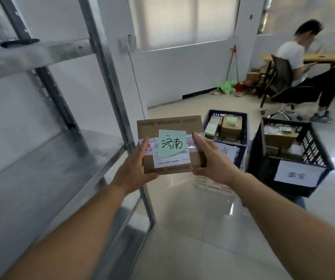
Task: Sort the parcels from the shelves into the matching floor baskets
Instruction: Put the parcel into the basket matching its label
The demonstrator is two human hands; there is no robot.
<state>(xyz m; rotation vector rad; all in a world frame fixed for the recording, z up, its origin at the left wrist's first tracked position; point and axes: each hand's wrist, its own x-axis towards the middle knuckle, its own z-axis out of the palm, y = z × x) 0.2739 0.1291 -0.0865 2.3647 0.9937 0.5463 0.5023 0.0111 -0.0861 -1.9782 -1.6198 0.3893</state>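
Head view: I hold the flat brown cardboard parcel [168,124] in mid-air, just beside the grey metal shelf [41,158] and above the floor. My left hand [136,168] and right hand [213,160] grip its two short ends, thumbs under the near edge. It looks stiff and fairly light. The taped top may be slick, so I judge the ends the safest hold. Its green sticky note [171,145] seems to match the half-hidden white paper label [226,151] on the dark blue plastic basket [226,113] behind.

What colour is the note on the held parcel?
The note is pale green with black handwriting; head view.
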